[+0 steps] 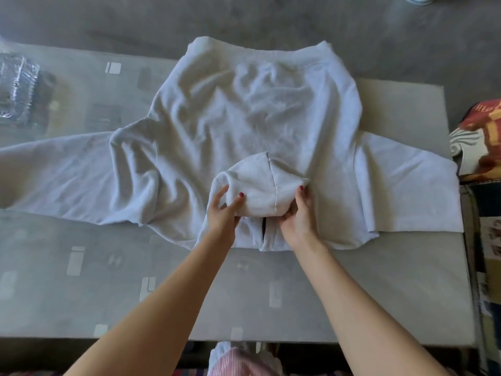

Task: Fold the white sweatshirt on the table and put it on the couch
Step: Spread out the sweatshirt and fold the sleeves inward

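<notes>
The table [379, 280] is big & gray w/ a see-through top. The white sweatshirt [244, 118] lies spread flat on it, sleeves out to both sides. Its hood [260, 185] is folded onto the body. The left hand [223, 213] & right hand [298, 215] each pinch a side of the hood.

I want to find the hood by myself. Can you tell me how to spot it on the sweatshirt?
Look at the white sweatshirt spread across the glass table. At its near edge, both hands hold a rounded flap, the hood. A seam runs down its middle, and it lies folded onto the body, unlike the flat sleeves.
</notes>
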